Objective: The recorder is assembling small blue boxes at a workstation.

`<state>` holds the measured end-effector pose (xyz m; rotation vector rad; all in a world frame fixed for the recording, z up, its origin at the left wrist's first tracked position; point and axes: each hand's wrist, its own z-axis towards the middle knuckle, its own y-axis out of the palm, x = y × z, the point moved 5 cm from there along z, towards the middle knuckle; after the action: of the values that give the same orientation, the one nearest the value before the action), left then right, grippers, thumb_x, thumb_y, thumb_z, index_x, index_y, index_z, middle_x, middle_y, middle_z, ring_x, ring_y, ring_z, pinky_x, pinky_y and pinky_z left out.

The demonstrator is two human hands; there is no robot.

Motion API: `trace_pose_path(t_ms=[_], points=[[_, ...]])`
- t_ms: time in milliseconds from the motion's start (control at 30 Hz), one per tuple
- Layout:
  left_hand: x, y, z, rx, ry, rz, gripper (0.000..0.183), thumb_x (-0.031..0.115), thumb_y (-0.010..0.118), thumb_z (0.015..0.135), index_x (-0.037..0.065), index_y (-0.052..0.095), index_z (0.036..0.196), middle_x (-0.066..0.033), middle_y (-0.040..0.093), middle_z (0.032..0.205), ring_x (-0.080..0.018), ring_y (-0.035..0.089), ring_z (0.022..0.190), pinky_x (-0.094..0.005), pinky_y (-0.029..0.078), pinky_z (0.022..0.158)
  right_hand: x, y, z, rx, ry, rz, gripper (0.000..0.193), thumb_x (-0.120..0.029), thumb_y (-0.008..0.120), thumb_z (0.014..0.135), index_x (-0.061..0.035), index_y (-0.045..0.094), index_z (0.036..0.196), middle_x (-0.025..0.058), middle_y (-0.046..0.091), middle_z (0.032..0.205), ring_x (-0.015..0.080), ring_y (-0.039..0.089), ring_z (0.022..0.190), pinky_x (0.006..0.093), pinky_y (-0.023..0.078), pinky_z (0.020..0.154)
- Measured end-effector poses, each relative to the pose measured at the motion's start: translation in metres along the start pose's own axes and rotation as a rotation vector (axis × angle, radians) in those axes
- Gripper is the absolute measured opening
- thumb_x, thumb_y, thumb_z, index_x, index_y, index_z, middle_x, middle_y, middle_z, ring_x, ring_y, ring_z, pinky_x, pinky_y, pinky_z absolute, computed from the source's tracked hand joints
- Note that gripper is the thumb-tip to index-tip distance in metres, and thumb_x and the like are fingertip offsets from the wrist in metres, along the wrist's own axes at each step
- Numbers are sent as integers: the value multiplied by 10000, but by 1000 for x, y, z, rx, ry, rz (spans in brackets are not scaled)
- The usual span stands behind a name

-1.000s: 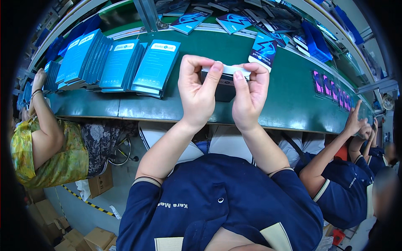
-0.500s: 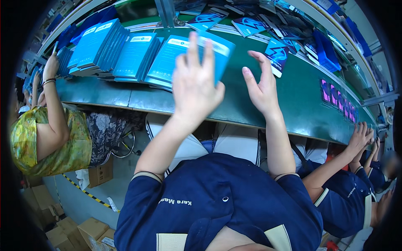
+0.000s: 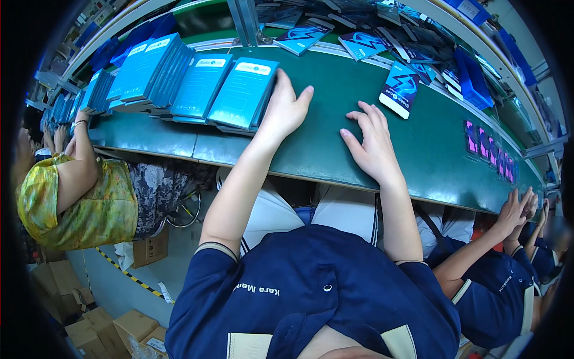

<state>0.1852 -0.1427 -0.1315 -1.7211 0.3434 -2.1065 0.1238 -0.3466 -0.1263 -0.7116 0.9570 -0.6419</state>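
My left hand rests along the right side of a stack of flat blue boxes, its fingers straight and thumb held apart. Its fingertips are partly hidden against the stack's edge. My right hand is over the green tabletop, fingers loosely bent and spread, holding nothing. Just beyond it lies a single dark-and-blue box with a lightning-bolt design. Another stack of blue boxes stands directly left of the first one.
More blue box stacks line the green table toward the left. Loose bolt-printed boxes lie heaped along the back, near a metal post and a blue bin. Pink-marked pieces lie right. Co-workers sit on both sides.
My left hand has come down from above the right-hand stack to its side. The box that stuck out there now sits in line with the stack. My right hand has lowered slightly.
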Motion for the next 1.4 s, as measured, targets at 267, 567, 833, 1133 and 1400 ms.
trace_pose_path(t_ms=[267,567,833,1133,1400], points=[[10,7,-4,-12,86,90,878,372,653,916,-155,209,1461,-366,368,1455,-440,379,1383,-453,324,1139,-1,0,-2,-35,-21,-49,352,-251,691,876,-71,615,1169,201,467,1424,440,361,1365,504,320,1117],[31,6,-59,-373,295,184,371,257,632,949,11,627,1227,-198,582,1337,-323,470,1351,-444,310,1148,32,-12,-6,34,269,-403,595,-429,597,935,-48,512,1384,247,369,1514,540,267,1395,635,198,1138],[25,-16,-66,-363,394,405,382,275,633,937,62,621,1254,-147,536,1401,-338,398,1398,-518,229,1179,20,-12,-15,27,220,-414,546,-417,573,954,-34,550,1342,218,443,1473,556,334,1347,611,253,1132],[35,-10,-77,-317,506,621,441,350,609,944,96,600,1305,-138,489,1444,-359,384,1394,-501,272,1167,33,-54,10,249,87,-262,282,-217,745,822,-41,614,999,155,558,1082,353,513,1085,493,423,930],[38,-12,-78,-265,499,503,361,250,674,901,55,656,1205,-143,580,1345,-350,471,1331,-490,320,1139,21,-27,5,-41,-76,-338,491,-351,615,935,-52,564,1321,214,559,1353,484,475,1269,530,338,1118]])
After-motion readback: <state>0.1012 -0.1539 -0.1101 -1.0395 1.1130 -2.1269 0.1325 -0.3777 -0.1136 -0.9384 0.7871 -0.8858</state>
